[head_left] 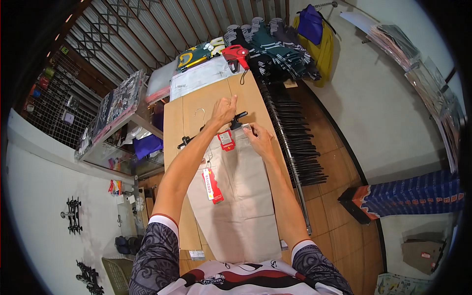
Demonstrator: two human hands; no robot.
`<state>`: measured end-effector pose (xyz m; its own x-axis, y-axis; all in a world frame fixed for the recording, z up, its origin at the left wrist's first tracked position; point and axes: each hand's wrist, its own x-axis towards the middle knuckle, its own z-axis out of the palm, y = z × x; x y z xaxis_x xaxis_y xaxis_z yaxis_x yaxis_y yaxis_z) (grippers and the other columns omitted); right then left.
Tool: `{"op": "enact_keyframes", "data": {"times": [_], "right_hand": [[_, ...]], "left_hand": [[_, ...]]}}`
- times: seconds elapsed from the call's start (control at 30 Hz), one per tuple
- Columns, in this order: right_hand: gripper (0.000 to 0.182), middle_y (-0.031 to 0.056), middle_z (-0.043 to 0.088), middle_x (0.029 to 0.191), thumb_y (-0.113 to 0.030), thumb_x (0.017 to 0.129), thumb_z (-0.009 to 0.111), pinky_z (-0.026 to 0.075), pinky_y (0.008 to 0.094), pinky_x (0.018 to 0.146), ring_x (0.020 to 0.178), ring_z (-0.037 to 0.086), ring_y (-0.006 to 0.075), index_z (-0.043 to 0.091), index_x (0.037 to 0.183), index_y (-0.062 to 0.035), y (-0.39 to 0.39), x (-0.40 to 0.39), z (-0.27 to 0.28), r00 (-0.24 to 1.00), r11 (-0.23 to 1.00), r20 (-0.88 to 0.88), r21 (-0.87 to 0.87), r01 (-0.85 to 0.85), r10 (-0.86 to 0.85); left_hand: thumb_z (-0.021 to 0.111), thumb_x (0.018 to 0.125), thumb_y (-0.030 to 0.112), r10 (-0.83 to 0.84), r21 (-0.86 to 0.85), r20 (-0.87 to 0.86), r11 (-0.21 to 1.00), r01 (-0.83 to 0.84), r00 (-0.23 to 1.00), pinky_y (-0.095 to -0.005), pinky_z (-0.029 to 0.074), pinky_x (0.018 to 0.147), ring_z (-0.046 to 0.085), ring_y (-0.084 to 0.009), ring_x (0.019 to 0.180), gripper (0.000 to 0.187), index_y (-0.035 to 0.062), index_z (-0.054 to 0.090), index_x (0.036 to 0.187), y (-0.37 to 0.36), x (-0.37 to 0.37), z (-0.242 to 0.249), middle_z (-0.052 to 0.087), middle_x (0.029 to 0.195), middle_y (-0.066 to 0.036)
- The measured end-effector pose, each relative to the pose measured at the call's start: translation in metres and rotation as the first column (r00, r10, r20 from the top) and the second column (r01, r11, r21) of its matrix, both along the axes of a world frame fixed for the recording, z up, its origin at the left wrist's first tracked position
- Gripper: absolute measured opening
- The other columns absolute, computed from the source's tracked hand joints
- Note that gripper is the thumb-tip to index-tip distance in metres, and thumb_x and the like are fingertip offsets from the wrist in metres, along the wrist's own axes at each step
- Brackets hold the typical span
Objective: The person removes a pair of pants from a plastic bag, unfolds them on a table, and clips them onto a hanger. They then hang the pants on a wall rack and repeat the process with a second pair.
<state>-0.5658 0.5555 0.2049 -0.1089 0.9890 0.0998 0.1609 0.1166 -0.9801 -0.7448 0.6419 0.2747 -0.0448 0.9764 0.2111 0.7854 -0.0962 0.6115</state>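
A pair of beige trousers (241,196) lies folded lengthwise on a brown cardboard-topped table (196,96), waistband away from me. A red label (226,140) sits at the waist, and a red-and-white hang tag (212,186) lies lower down. Across the waistband lies a black clip hanger (184,142) with a metal hook, partly hidden under my left forearm. My left hand (224,111) is closed on the hanger beside its right clip; the exact grip is hidden. My right hand (259,141) pinches the right corner of the waistband, just below that clip.
A red price-label gun (236,57) lies at the table's far end, beside packaged clothes (201,76). Folded dark garments (275,46) are piled behind it. A rail of black hangers (300,142) runs along the right side. A glass-topped case (113,113) stands left.
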Motion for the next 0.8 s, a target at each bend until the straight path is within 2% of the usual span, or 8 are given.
{"op": "enact_keyframes", "data": {"times": [0.07,0.17,0.47,0.5,0.53,0.63,0.67,0.8], "right_hand": [[0.024,0.0028,0.071,0.074,-0.032,0.093,0.071,0.04,0.0344,0.087,0.07,0.063,0.0131,0.073,0.097,-0.0088,-0.001,-0.003,0.0,0.995,0.999,-0.098,0.023,0.029,-0.027],[0.019,-0.0006,0.067,0.075,-0.02,0.096,0.071,0.045,0.0247,0.062,0.066,0.056,0.0055,0.071,0.099,-0.0024,-0.001,-0.003,0.002,0.989,0.998,-0.133,0.014,0.065,-0.062],[0.019,-0.0013,0.064,0.073,-0.021,0.095,0.071,0.046,0.0268,0.064,0.066,0.054,0.0068,0.069,0.097,-0.0019,-0.001,-0.002,0.005,0.989,0.999,-0.143,0.025,0.048,-0.044],[0.02,0.0008,0.068,0.075,-0.022,0.093,0.073,0.047,0.0286,0.07,0.067,0.059,0.0094,0.069,0.099,-0.0035,-0.002,-0.003,0.004,0.995,0.997,-0.086,0.051,0.064,-0.06],[0.021,0.0029,0.072,0.078,-0.023,0.091,0.075,0.048,0.0303,0.077,0.067,0.063,0.0121,0.069,0.101,-0.005,-0.002,-0.003,0.003,0.997,0.994,-0.029,0.079,0.079,-0.077],[0.028,0.0046,0.077,0.081,-0.025,0.086,0.079,0.046,0.0322,0.088,0.07,0.069,0.0145,0.069,0.105,-0.0072,-0.003,-0.004,-0.001,0.995,0.985,0.051,0.151,0.078,-0.086],[0.031,0.0044,0.077,0.082,-0.026,0.084,0.08,0.045,0.0323,0.09,0.071,0.07,0.0144,0.069,0.106,-0.0075,-0.003,-0.005,-0.002,0.995,0.983,0.063,0.173,0.068,-0.08],[0.036,0.0075,0.078,0.089,-0.022,0.081,0.084,0.051,0.0315,0.081,0.084,0.072,0.0131,0.069,0.109,-0.0031,0.005,-0.004,-0.013,0.995,0.999,-0.098,0.046,-0.013,0.017]], "left_hand": [[0.051,0.102,0.04,-0.012,0.01,-0.007,1.0,0.012,1.0,-0.0531,0.049,0.063,0.063,-0.0444,0.058,0.064,-0.0072,0.061,0.06,-0.004,0.003,-0.002,0.058,0.06,-0.03],[0.051,0.102,0.039,-0.009,-0.016,-0.003,1.0,0.009,1.0,-0.0538,0.049,0.063,0.063,-0.0453,0.058,0.064,-0.0072,0.06,0.059,-0.011,0.008,-0.001,0.058,0.06,-0.031],[0.047,0.104,0.038,-0.028,0.04,-0.074,0.999,0.031,0.997,-0.0559,0.05,0.065,0.063,-0.0513,0.064,0.065,-0.0077,0.063,0.061,-0.026,0.02,-0.004,0.06,0.066,-0.034],[0.046,0.105,0.038,-0.017,0.052,-0.08,0.998,0.022,0.997,-0.0561,0.05,0.065,0.062,-0.0519,0.064,0.065,-0.0079,0.063,0.062,-0.03,0.02,-0.002,0.06,0.067,-0.035],[0.044,0.106,0.04,-0.021,0.006,-0.132,1.0,0.022,0.991,-0.0559,0.051,0.069,0.064,-0.052,0.07,0.062,-0.0073,0.066,0.073,-0.033,0.018,0.0,0.065,0.073,-0.032],[0.045,0.106,0.04,-0.069,0.027,0.066,0.997,0.068,0.995,-0.0527,0.051,0.08,0.065,-0.0487,0.086,0.052,-0.0044,0.068,0.091,-0.063,0.021,0.015,0.068,0.085,-0.028],[0.05,0.105,0.034,-0.09,0.09,-0.003,0.992,0.09,0.996,-0.0479,0.049,0.089,0.063,-0.043,0.101,0.037,0.0,0.066,0.105,-0.069,0.012,0.005,0.068,0.099,-0.023],[0.063,0.098,0.024,0.067,0.369,0.051,0.926,-0.081,0.996,-0.0436,0.05,0.092,0.064,-0.0394,0.103,0.031,-0.0027,0.063,0.115,-0.131,-0.016,-0.006,0.067,0.107,-0.022]]}}
